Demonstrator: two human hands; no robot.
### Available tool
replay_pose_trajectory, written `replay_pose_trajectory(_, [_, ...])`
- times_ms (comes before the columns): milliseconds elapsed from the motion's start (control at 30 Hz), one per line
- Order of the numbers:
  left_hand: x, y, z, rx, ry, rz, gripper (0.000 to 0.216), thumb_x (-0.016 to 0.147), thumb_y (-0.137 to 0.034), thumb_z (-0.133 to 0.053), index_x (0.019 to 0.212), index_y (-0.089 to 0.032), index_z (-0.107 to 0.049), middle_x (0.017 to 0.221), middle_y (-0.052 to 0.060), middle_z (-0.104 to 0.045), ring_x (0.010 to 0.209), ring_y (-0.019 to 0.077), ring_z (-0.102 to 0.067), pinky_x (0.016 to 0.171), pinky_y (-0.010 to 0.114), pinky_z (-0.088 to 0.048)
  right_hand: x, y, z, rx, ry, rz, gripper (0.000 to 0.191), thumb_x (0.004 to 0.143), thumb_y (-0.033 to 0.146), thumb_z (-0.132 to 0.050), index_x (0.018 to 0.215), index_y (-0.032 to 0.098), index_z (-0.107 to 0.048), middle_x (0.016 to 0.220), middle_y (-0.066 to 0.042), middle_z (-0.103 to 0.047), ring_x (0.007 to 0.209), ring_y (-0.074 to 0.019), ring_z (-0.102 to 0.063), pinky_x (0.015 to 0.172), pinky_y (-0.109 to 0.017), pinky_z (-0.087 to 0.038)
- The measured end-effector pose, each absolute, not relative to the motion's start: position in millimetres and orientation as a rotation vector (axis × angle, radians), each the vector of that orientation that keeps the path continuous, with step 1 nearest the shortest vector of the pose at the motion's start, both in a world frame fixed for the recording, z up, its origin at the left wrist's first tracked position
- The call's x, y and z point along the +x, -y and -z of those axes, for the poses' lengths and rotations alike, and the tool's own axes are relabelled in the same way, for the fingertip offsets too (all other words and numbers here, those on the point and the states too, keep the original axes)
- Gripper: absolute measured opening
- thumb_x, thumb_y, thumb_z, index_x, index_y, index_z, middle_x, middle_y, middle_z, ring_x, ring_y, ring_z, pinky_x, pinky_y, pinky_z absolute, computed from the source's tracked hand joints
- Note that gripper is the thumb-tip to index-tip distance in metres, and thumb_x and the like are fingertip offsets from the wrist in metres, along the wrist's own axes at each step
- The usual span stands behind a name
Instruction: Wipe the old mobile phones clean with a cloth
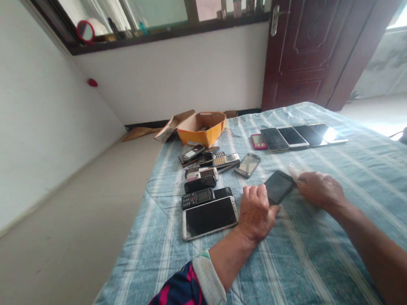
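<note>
My left hand (255, 211) is closed on the left end of a dark smartphone (279, 187), held tilted over the bedspread. By the phone's right corner, my right hand (319, 188) pinches a thin whitish piece (296, 170), blurred, perhaps tissue or film. Just left of my left hand lies a large white-framed smartphone (210, 217), screen up. Beyond it are a black keypad phone (198, 198), a black phone (200, 184) and a white keypad phone (202, 174). A grey touchscreen phone (248, 165) rests past my hands.
An open orange cardboard box (202, 136) stands at the bed's far end, its lid flap (173, 125) to the left. A row at the right holds a pink phone (258, 141) and several flat smartphones (293, 137). Striped blue cloth (156, 267) covers the bed; its left edge drops to the floor.
</note>
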State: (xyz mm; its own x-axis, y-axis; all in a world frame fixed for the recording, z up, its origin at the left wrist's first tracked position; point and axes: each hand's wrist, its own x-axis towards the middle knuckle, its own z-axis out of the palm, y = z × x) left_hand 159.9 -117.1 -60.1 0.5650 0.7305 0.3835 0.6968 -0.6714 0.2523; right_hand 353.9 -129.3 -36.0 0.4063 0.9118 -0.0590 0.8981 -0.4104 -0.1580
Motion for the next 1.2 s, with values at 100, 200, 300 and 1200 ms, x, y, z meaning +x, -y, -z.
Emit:
replay_pose_trajectory(100, [160, 117, 62, 2.719, -1.253, -0.716, 0.043, 0.073, -0.040, -0.078, 0.100, -0.013, -0.057, 0.096, 0.009, -0.062, 0.093, 0.0258, -0.056, 0.087, 0.041, -0.050, 357, 131, 39, -2.408, 1.621, -0.198, 0.035, 0.080, 0.033, -0.043, 0.085, 0.022, -0.076, 0.085, -0.011, -0.072, 0.078, -0.0260, -0.064, 0.060, -0.031, -0.034])
replay_pose_trajectory(200, [160, 116, 63, 2.698, -1.258, -0.721, 0.041, 0.074, -0.037, -0.077, 0.100, -0.014, -0.057, 0.097, 0.009, -0.062, 0.094, 0.0255, -0.056, 0.088, 0.041, -0.050, 355, 134, 40, -2.131, 1.531, -0.391, 0.031, 0.075, 0.035, -0.049, 0.076, 0.019, -0.076, 0.070, -0.006, -0.067, 0.070, -0.0207, -0.060, 0.059, -0.028, -0.035])
replay_pose_trajectory(300, [158, 116, 64, 2.653, -1.243, -0.748, 0.046, 0.074, -0.038, -0.076, 0.107, -0.014, -0.055, 0.100, 0.009, -0.062, 0.096, 0.0261, -0.057, 0.089, 0.042, -0.051, 346, 138, 39, -1.842, 1.402, -0.786, 0.026, 0.069, 0.035, -0.055, 0.066, 0.016, -0.071, 0.058, -0.002, -0.058, 0.057, -0.0148, -0.051, 0.051, -0.025, -0.032])
replay_pose_trajectory(1200, [156, 119, 46, 1.762, -1.009, -0.995, 0.024, 0.079, -0.014, -0.059, 0.101, -0.017, -0.066, 0.088, 0.001, -0.070, 0.081, 0.0162, -0.064, 0.074, 0.025, -0.050, 294, 151, 36, -1.207, 0.932, -1.111, 0.029, 0.062, 0.035, -0.078, 0.086, 0.018, -0.077, 0.077, -0.004, -0.072, 0.065, -0.0158, -0.063, 0.058, -0.026, -0.047])
